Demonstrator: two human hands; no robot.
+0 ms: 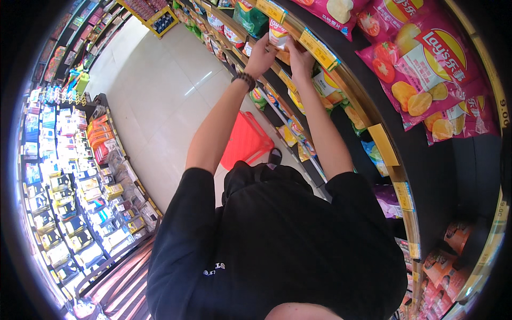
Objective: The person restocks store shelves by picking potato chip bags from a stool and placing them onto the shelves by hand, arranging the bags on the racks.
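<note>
Both of my arms reach forward to the snack shelving on the right. Between my hands is a small Lay's snack pack [278, 37], red and white at the top. My left hand [261, 59], with a dark bead bracelet at the wrist, grips its left side. On the pack's other side is my right hand [300, 61], its thumb along the edge. The lower part of the pack is partly hidden by my fingers. A dark green snack bag [250, 18] stands on the shelf just beyond my hands.
A shelf edge with yellow price tags [320, 48] curves close by my right arm. Pink Lay's bags [428, 68] lie on the upper shelf. A red plastic stool [246, 140] stands on the tiled floor [160, 104]. Racks of small packaged goods [86, 184] line the left.
</note>
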